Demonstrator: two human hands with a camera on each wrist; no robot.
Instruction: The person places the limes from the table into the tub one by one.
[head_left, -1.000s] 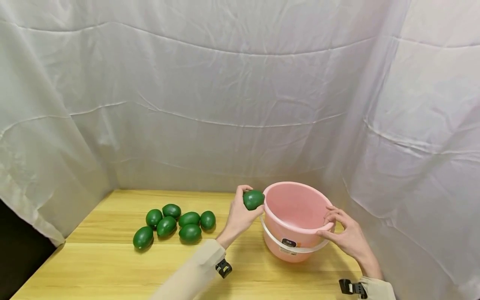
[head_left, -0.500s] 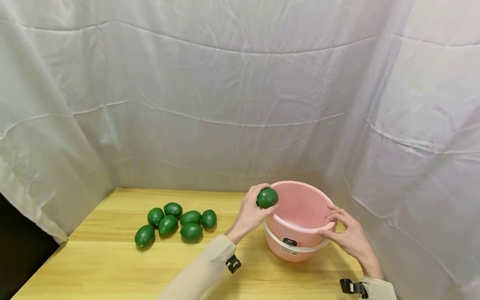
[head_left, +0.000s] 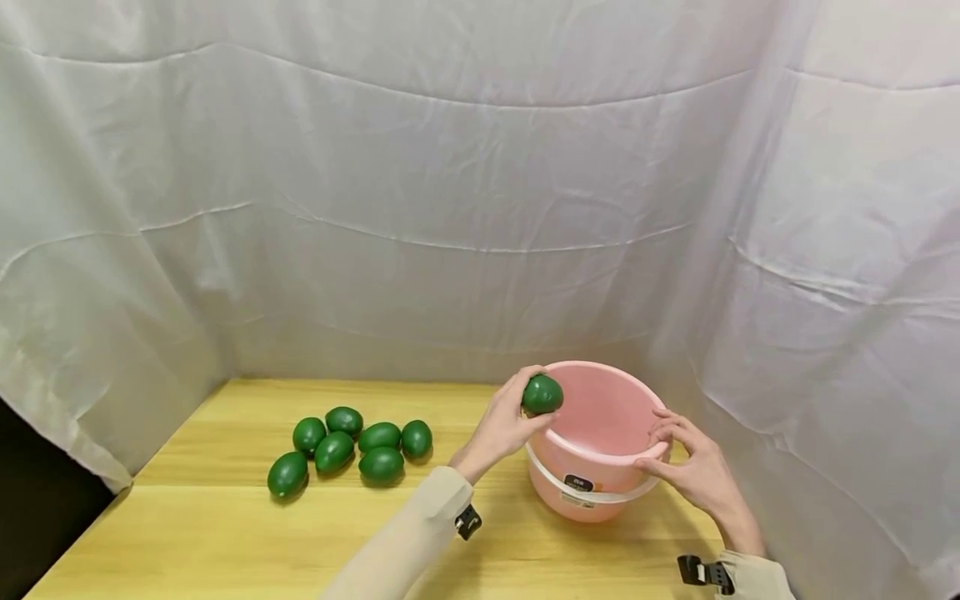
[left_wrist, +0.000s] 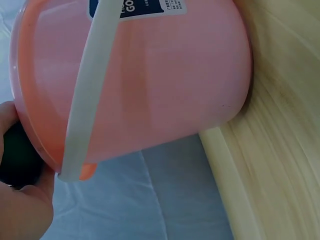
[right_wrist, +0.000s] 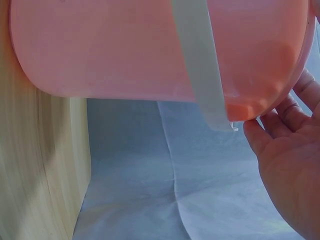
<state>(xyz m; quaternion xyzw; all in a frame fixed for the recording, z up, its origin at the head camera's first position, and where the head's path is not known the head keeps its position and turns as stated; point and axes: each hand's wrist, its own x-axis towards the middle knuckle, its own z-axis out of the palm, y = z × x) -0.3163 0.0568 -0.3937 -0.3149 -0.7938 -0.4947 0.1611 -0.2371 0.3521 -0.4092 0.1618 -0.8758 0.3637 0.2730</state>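
My left hand point(head_left: 504, 427) grips a smooth dark green oval fruit point(head_left: 542, 394), avocado-like, over the near left rim of a pink bucket point(head_left: 600, 404). In the left wrist view the held fruit point(left_wrist: 19, 157) looks dark beside the rim, and much of that hand is cut off. The bucket stands upright on the table, its white handle point(right_wrist: 197, 55) hanging down around the front. At the right side my right hand point(head_left: 697, 467) holds the bucket's rim, thumb outside and fingers over the edge. The bottom of the bucket's inside is hidden.
Several more green fruits point(head_left: 381, 465) lie grouped on the left of the wooden table point(head_left: 225, 533). A pale cloth curtain point(head_left: 420, 300) hangs behind the table and along both sides. The bucket is close to the right-hand curtain.
My left hand has moved right with the green fruit, from outside the bucket's left edge to over the rim. The right hand keeps its hold on the rim.
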